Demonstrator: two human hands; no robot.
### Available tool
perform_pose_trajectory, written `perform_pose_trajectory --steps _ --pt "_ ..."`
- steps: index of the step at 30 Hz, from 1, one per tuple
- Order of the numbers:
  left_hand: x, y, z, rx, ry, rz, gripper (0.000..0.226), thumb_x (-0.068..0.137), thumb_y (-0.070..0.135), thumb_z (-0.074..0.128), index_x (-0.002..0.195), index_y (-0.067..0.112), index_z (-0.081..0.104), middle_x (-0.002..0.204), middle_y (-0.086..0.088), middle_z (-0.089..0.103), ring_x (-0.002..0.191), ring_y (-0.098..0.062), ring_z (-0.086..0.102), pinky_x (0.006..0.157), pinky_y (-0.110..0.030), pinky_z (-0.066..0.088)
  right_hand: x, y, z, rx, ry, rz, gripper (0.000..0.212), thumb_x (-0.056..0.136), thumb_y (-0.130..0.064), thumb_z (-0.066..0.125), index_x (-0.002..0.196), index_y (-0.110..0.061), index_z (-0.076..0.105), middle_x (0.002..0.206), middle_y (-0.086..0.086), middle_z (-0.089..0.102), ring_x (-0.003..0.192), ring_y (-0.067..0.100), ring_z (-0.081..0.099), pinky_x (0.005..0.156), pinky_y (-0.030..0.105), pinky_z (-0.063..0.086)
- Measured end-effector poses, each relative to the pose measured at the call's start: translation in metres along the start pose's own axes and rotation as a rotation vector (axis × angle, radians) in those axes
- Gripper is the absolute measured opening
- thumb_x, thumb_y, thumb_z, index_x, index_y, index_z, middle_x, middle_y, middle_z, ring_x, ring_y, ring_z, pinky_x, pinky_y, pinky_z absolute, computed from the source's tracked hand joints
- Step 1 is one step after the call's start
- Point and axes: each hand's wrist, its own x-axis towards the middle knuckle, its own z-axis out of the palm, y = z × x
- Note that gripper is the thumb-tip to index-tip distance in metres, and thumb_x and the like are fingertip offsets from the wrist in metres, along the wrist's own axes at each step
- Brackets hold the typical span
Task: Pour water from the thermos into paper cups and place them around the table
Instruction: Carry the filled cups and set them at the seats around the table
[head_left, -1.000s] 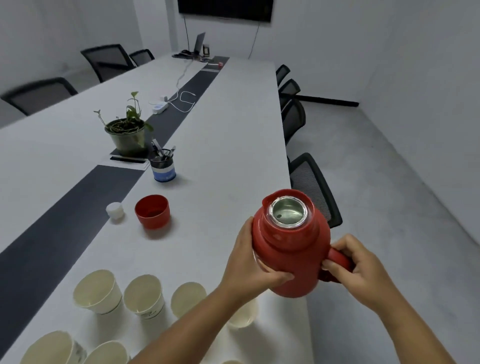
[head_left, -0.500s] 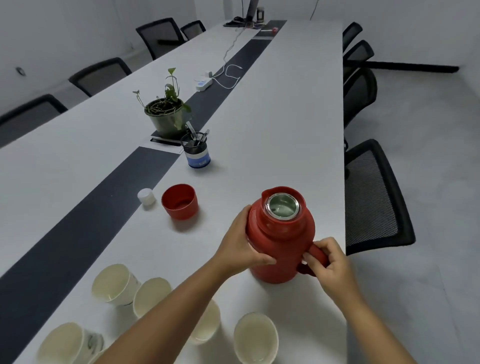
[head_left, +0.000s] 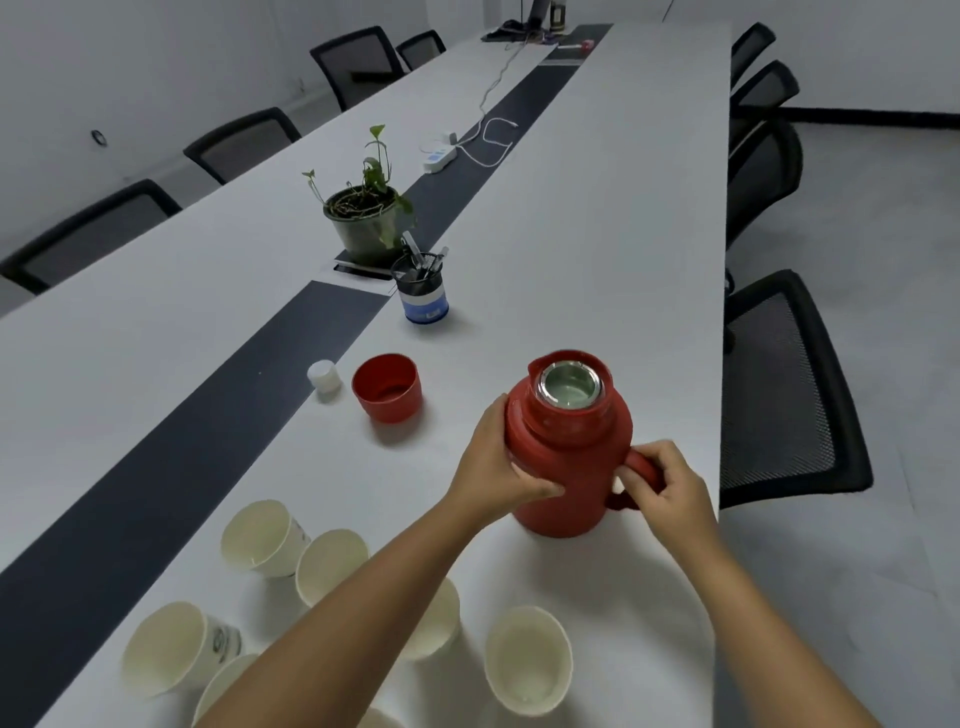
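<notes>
A red thermos (head_left: 569, 457) stands upright on the white table (head_left: 597, 234), its steel mouth uncovered. My left hand (head_left: 493, 473) presses against its left side. My right hand (head_left: 662, 486) is wrapped around its handle on the right. Several white paper cups stand in a cluster near the front edge: one (head_left: 527, 660) right of my left forearm, one (head_left: 262, 538) further left, one (head_left: 330, 564) beside it, another (head_left: 176, 647) at the bottom left. My forearm hides part of one more cup. The red lid cup (head_left: 387, 387) and a small white stopper (head_left: 323, 375) lie left of the thermos.
A blue pen holder (head_left: 423, 291) and a potted plant (head_left: 366, 218) stand further back along the dark centre strip (head_left: 208, 441). A white power strip (head_left: 439, 153) with cable lies beyond. Black mesh chairs (head_left: 784, 384) line the right side, others the left.
The thermos has come down from the air over the table's right edge and now stands on the table. Both hands stayed on it. The view tilted down and left.
</notes>
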Motion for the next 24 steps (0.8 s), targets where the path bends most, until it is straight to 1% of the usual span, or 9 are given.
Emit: perform_pose_trajectory --steps 2,4,7,11,14,16,18,20,24 --pt "-0.009 0.008 0.000 0.012 0.014 -0.024 0.079 0.052 0.019 0.077 0.123 0.016 0.041 0.120 0.002 0.051 0.108 -0.011 0.051 0.086 -0.020 0.041 0.002 -0.002 0.002 -0.016 -0.002 -0.003 0.028 0.080 -0.003 0.062 0.076 -0.029 0.052 0.075 -0.003 0.061 0.071 0.030 0.063 0.072 0.040 0.053" --pt "-0.025 0.013 -0.002 0.006 0.036 -0.081 0.073 0.065 0.022 0.075 0.127 0.016 0.037 0.127 0.003 0.047 0.115 -0.006 0.048 0.091 -0.023 0.041 -0.005 -0.002 0.002 -0.105 0.046 -0.041 0.018 0.080 -0.007 0.063 0.092 -0.020 0.058 0.092 0.002 0.063 0.083 0.020 0.058 0.077 0.026 0.043" --pt "-0.073 0.014 -0.013 -0.056 0.141 -0.119 0.068 0.081 0.016 0.068 0.138 0.016 0.031 0.143 -0.003 0.039 0.127 -0.009 0.041 0.101 -0.021 0.038 -0.042 0.007 -0.005 -0.080 0.186 -0.040 0.036 0.080 -0.008 0.063 0.115 -0.011 0.052 0.115 0.003 0.054 0.104 0.015 0.049 0.085 0.022 0.038" --pt "-0.180 0.006 -0.027 -0.245 0.401 -0.011 0.030 0.075 0.025 0.063 0.103 0.035 0.056 0.098 0.009 0.068 0.094 0.000 0.062 0.082 -0.010 0.047 -0.137 0.019 -0.007 0.011 0.074 -0.032 0.054 0.079 0.002 0.061 0.098 -0.047 0.050 0.105 -0.023 0.056 0.099 0.008 0.054 0.085 0.006 0.042" --pt "-0.255 -0.022 -0.018 -0.258 0.511 -0.142 0.019 0.070 0.034 0.061 0.085 0.044 0.065 0.075 0.001 0.069 0.074 -0.001 0.063 0.072 -0.009 0.048 -0.208 0.029 0.008 -0.026 -0.161 0.015 0.063 0.072 0.006 0.067 0.098 -0.049 0.051 0.103 -0.028 0.058 0.101 0.003 0.055 0.085 0.004 0.040" --pt "-0.291 -0.050 -0.005 -0.225 0.548 -0.278 0.027 0.073 0.018 0.070 0.077 0.044 0.067 0.069 0.002 0.069 0.067 0.001 0.061 0.067 -0.010 0.048 -0.242 0.036 0.021 -0.076 -0.305 0.075 0.058 0.070 -0.001 0.072 0.106 -0.039 0.047 0.113 -0.017 0.054 0.106 0.012 0.054 0.086 0.001 0.036" --pt "-0.312 -0.079 0.005 -0.198 0.534 -0.413 0.038 0.073 -0.002 0.071 0.073 0.036 0.067 0.066 0.002 0.066 0.065 -0.001 0.060 0.067 -0.020 0.046 -0.265 0.042 0.035 -0.084 -0.428 0.159 0.070 0.065 -0.004 0.077 0.112 -0.038 0.037 0.122 -0.015 0.046 0.110 0.006 0.049 0.088 -0.001 0.032" --pt "-0.317 -0.100 0.010 -0.217 0.479 -0.545 0.036 0.071 0.000 0.073 0.089 0.030 0.060 0.077 0.005 0.060 0.073 -0.009 0.059 0.069 -0.024 0.043 -0.276 0.044 0.049 -0.063 -0.470 0.228 0.085 0.059 -0.006 0.081 0.117 -0.040 0.029 0.125 -0.019 0.040 0.112 -0.001 0.044 0.089 0.000 0.031" --pt "-0.295 -0.124 0.007 -0.224 0.371 -0.610 0.073 0.062 0.007 0.081 0.121 0.023 0.040 0.113 0.005 0.049 0.098 -0.010 0.052 0.087 -0.025 0.040 -0.280 0.045 0.077 -0.033 -0.381 0.292 0.096 0.052 -0.006 0.085 0.126 -0.030 0.027 0.126 -0.011 0.042 0.118 0.006 0.041 0.093 0.014 0.029"
